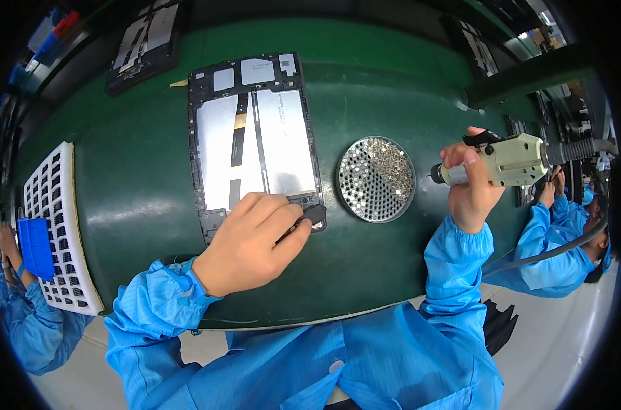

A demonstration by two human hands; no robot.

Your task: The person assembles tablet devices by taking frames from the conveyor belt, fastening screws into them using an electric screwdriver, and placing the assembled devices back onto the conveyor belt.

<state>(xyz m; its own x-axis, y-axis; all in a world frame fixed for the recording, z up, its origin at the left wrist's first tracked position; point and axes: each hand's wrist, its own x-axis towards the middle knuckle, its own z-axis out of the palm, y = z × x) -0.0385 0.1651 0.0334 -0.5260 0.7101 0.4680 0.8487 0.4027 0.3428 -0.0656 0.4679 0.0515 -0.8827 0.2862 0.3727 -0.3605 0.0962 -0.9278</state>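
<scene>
An opened tablet [286,137] with silver battery panels and a black frame lies on the green bench in front of me. My left hand [252,236] rests over its near end, fingers closed around a small black part [314,217] at the lower right corner. Part of that piece is hidden by my fingers. To the right, my right hand [476,184] grips a pale electric screwdriver [515,162] held sideways, its tip pointing left. Between the hands stands a round dish [376,179] with a perforated plate and many small silver screws.
A white foam tray [54,232] with black parts in its slots and a blue piece [35,247] stands at the left. Another opened tablet [145,42] lies at the back left. A green bar [529,76] crosses the far right. Co-workers [563,239] sit on both sides.
</scene>
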